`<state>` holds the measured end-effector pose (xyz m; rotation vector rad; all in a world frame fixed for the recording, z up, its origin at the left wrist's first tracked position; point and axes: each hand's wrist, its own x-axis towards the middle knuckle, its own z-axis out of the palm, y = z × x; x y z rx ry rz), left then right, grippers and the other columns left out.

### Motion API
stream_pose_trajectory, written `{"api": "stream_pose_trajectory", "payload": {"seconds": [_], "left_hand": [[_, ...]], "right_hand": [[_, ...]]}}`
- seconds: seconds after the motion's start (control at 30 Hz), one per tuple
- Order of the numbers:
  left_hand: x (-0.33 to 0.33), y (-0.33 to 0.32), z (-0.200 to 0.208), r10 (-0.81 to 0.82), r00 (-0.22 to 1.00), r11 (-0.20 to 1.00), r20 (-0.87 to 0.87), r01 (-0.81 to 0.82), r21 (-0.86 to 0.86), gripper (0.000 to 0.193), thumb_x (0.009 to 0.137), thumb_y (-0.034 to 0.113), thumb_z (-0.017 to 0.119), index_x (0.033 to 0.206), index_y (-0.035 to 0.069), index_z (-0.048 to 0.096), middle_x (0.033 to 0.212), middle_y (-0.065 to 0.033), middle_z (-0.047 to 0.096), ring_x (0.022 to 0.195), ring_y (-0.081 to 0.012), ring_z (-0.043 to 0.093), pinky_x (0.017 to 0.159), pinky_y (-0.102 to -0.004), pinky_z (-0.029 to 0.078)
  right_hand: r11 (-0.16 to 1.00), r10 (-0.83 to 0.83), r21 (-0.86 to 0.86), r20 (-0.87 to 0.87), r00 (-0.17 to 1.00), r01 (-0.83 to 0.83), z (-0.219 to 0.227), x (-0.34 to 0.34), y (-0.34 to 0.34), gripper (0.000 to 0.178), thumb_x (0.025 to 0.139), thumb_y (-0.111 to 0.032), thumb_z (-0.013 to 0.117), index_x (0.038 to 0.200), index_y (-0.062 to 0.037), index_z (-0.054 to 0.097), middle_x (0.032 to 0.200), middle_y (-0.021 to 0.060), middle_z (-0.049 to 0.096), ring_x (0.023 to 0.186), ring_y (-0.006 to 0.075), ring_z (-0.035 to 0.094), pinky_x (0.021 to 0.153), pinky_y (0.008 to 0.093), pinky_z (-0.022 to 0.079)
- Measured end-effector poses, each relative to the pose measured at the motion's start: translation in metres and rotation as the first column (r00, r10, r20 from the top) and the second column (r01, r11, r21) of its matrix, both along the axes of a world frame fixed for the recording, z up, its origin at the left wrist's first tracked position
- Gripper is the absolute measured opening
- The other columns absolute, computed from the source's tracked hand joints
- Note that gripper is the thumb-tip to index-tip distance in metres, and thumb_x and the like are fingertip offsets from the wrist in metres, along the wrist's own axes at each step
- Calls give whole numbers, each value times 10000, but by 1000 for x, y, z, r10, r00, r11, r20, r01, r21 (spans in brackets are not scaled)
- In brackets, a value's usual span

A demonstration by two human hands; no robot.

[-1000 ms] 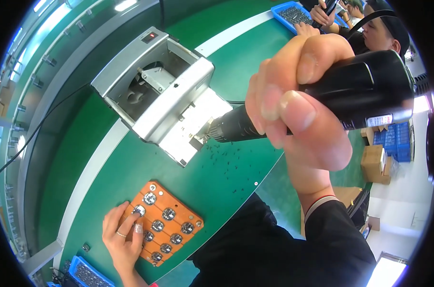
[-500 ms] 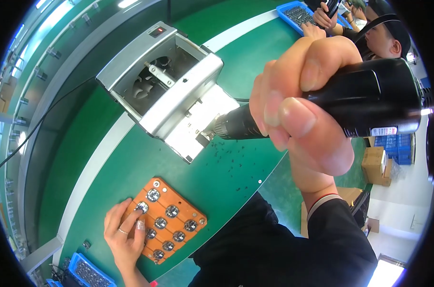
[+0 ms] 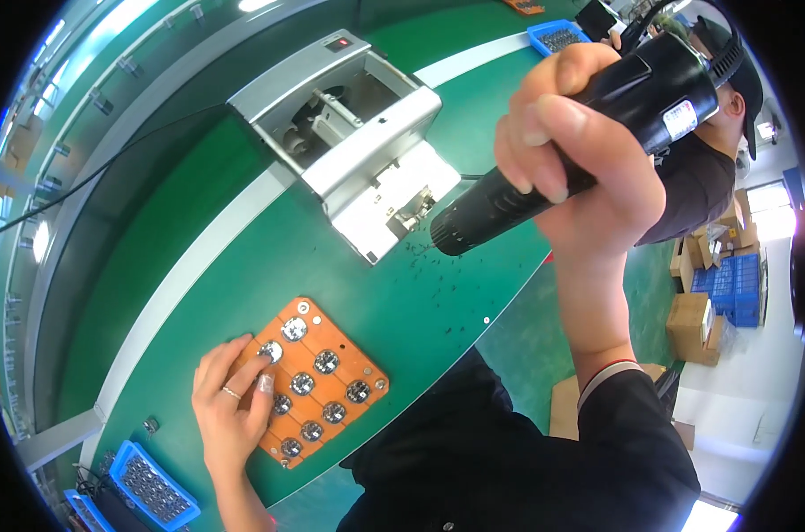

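My right hand (image 3: 589, 142) is wrapped round a black electric screwdriver (image 3: 500, 208), whose nose points down and to the left. That nose is just right of the silver screw feeder (image 3: 358, 168), apart from it. On the left, my left hand (image 3: 229, 399) lies over the edge of an orange fixture plate (image 3: 353, 355), fingers spread. A fingertip touches a round circuit board (image 3: 270, 352) near the plate's upper left edge; the thumb rests beside it. Several more round boards, such as one at the top corner (image 3: 294, 329), sit in the plate's recesses.
Small dark screws (image 3: 433, 266) are scattered on the green table (image 3: 243, 275) by the feeder. A blue tray (image 3: 158, 488) of small parts stands lower left, another blue tray (image 3: 557, 37) at the far end. A co-worker (image 3: 704, 177) sits at right; blue crates (image 3: 730, 284) and cardboard boxes (image 3: 689, 324) lie beyond.
The screwdriver has moved away from the feeder's front, and its nose now tilts more downward. My left hand keeps its place on the plate. The whole view has shifted slightly.
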<state>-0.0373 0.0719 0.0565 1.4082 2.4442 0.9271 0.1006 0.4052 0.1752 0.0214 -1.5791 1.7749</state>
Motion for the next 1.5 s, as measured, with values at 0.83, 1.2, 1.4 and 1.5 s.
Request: {"api": "stream_pose_trajectory", "payload": {"seconds": [0.83,1.2,1.4,1.5], "left_hand": [[-15,-14,-10,-6,999,992,44,0,130,282,695,19,703,963,64,777,1149,-102,672,1021,-303,630,850,-407,551],[-14,-18,-12,-7,999,991,50,1,136,299,688,27,719,977,67,783,1155,-104,668,1028,-306,627,854,-406,549],[-16,-19,-14,-6,997,990,73,-4,144,306,675,30,726,973,70,782,1144,-98,661,1037,-304,622,852,-410,544],[-16,-18,-14,-7,998,989,70,-3,150,311,668,33,727,972,72,782,1145,-97,660,1037,-304,620,849,-412,542]], "right_hand": [[957,285,14,160,945,-291,-53,-63,-151,271,902,-84,673,1058,-101,452,819,54,548,557,138,493,538,301,442],[973,217,41,180,959,-228,-52,-63,-177,389,866,-201,823,963,-143,451,685,-11,527,465,127,491,489,305,447],[904,423,38,63,904,-425,-61,-63,-165,422,794,146,723,1050,-80,475,797,92,613,585,179,559,591,360,492],[914,401,29,91,911,-405,-58,-63,-166,425,794,144,726,1053,-74,468,781,91,607,579,180,553,589,366,491]]}}
